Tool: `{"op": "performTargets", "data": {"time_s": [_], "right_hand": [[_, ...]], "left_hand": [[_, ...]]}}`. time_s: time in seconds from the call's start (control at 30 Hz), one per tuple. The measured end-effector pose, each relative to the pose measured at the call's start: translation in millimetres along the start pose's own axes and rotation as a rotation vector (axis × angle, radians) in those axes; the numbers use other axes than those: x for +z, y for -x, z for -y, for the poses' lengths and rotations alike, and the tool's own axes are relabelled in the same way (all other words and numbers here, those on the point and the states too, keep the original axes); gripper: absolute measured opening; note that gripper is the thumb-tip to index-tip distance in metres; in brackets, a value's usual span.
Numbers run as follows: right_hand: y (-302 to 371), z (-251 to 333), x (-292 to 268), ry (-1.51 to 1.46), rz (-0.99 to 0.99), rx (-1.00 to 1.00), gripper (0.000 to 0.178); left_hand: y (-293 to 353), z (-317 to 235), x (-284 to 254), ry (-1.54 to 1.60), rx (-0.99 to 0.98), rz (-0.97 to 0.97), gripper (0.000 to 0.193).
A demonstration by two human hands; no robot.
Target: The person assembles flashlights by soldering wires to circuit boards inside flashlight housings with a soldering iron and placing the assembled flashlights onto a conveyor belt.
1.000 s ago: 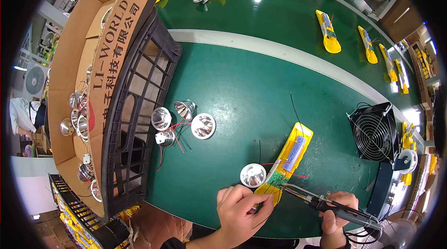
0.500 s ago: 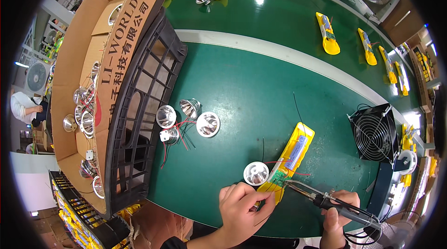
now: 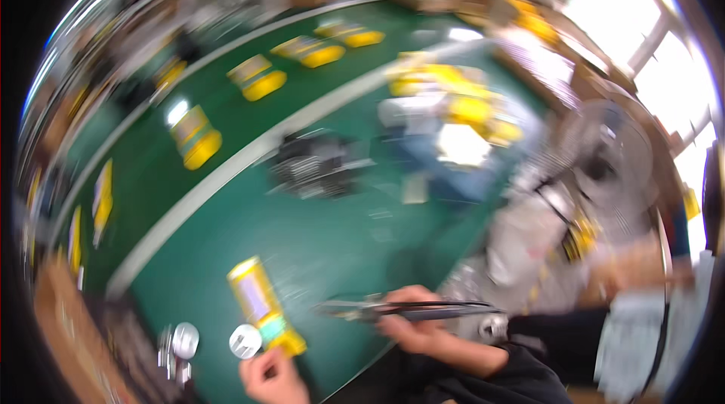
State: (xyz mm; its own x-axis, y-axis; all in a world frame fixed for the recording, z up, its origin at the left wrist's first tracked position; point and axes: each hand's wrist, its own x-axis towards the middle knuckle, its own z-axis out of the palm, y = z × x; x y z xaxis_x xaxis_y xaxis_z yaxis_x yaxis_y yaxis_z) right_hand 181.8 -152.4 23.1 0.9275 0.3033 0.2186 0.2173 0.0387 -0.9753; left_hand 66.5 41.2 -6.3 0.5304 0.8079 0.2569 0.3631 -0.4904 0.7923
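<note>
The whole view is smeared by motion. My right hand (image 3: 411, 321) is closed around the handle of a soldering iron (image 3: 434, 311), its tip end pointing left over the green table, apart from the yellow housing. At the lower left my left hand (image 3: 273, 376) is curled by the lower end of a yellow flashlight housing (image 3: 249, 287); what its fingers pinch cannot be made out. In the housing lie a pale lilac battery and a green circuit board (image 3: 273, 328). A round silver reflector (image 3: 245, 341) with a white rim sits beside the board, close to my left fingers.
More reflectors (image 3: 185, 341) lie at the lower left, near a cardboard box (image 3: 72, 313). A black square fan (image 3: 316, 164) stands mid-table. Yellow parts (image 3: 468, 102) heap at the far right. Yellow housings (image 3: 198, 138) line the green belt beyond a pale rail (image 3: 181, 211).
The view has swung to the right, so the housing now shows lower left. My right hand has drawn the soldering iron away from the circuit board. My left hand stays by the housing's lower end.
</note>
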Motion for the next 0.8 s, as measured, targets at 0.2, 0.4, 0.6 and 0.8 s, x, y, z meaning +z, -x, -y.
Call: {"op": "performTargets", "data": {"time_s": [0.2, 0.4, 0.6, 0.8], "right_hand": [[49.0, -21.1, -51.3, -0.409, -0.368, 0.052, 0.013], [33.6, -57.0, -76.7, -0.521, -0.324, -0.165, 0.021], [85.4, 11.4, -168.1, -0.388, -0.628, -0.423, 0.020], [125.8, 5.2, -185.6, -0.366, -0.722, -0.461, 0.019]], "left_hand": [[12.9, -35.6, -10.2, 0.158, 0.397, -0.174, 0.033], [172.4, -236.9, -27.4, 1.010, 0.824, 2.359, 0.039], [386.3, -284.5, -152.5, 0.050, 1.842, 3.627, 0.070], [405.5, -265.0, -158.1, -0.293, 1.657, 3.693, 0.069]]}}
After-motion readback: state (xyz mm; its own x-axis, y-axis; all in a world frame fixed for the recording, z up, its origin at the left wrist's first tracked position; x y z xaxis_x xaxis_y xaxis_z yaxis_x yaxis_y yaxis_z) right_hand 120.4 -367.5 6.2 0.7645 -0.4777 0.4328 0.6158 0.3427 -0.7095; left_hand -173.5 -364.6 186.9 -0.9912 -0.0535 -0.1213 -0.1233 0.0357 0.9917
